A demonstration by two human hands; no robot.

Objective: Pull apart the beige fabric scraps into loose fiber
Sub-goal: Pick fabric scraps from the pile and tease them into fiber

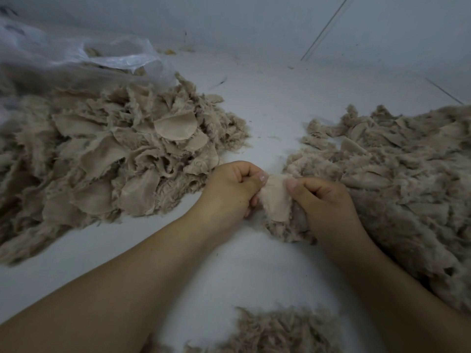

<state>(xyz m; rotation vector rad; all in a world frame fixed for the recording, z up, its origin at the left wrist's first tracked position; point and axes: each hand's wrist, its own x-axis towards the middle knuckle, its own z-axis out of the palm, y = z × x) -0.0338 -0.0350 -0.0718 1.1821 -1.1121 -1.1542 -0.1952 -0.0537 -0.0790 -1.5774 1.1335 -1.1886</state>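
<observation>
Both hands meet low in the middle of the scene, each pinching the same beige fabric scrap [276, 198]. On that scrap's left edge the left hand [230, 188] has its thumb on top and its fingers curled under; on the right edge the right hand [322, 197] grips the same way, thumb over the cloth and fingers folded beneath. The scrap hangs between the two thumbs as a pale, slightly frayed piece, its smooth backing facing up.

Taking that scrap as the landmark: to its left and beyond lies the big heap of fabric scraps [109, 159], many pieces showing smooth rounded backs and fuzzy edges, close to the left hand's knuckles. To the scrap's right spreads the broad heap of loose fiber [397, 179], fluffier, with a few flat pieces still mixed in; the right hand rests against its near edge. Nearer the person than the scrap, at the bottom of the view, sits a smaller fiber clump [277, 329].

Behind the left heap, far from the scrap, a clear plastic bag [76, 57] lies crumpled with more beige material inside. Everything rests on a pale worktop [267, 103] dotted with stray threads.
</observation>
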